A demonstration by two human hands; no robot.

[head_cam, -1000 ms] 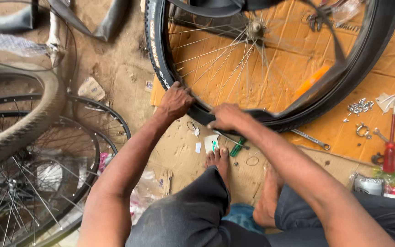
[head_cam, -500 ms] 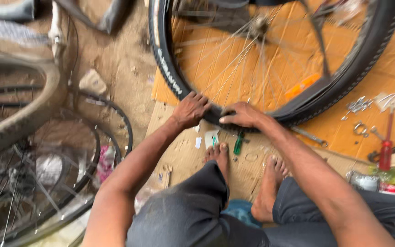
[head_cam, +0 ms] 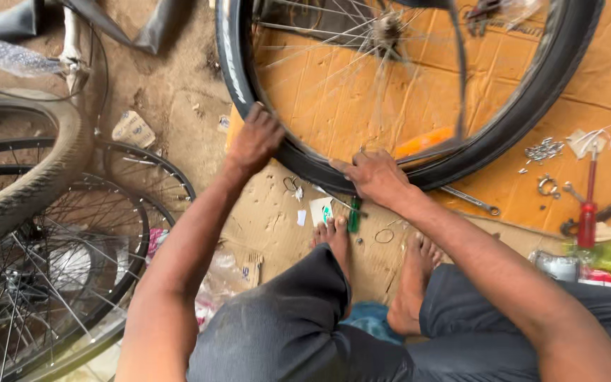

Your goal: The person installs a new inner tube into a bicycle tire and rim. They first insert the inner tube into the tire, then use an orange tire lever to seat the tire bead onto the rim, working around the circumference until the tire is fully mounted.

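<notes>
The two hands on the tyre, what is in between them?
In the head view, a stretch of black tyre runs between the left hand and the right hand. Below that gap, small bits lie on cardboard.

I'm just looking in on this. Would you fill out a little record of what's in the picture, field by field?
Setting: cardboard sheets on a dirt floor, seen from above
Main item: bicycle wheel with black tyre and spokes
Left hand: gripping the tyre's lower left edge
Right hand: pressing on the tyre's bottom edge
Feet: bare, on the cardboard below the wheel
Tools nearby: red-handled screwdriver, spanner, small green tool
Loose parts: metal bits at right
Left side: other spoked wheels
</notes>
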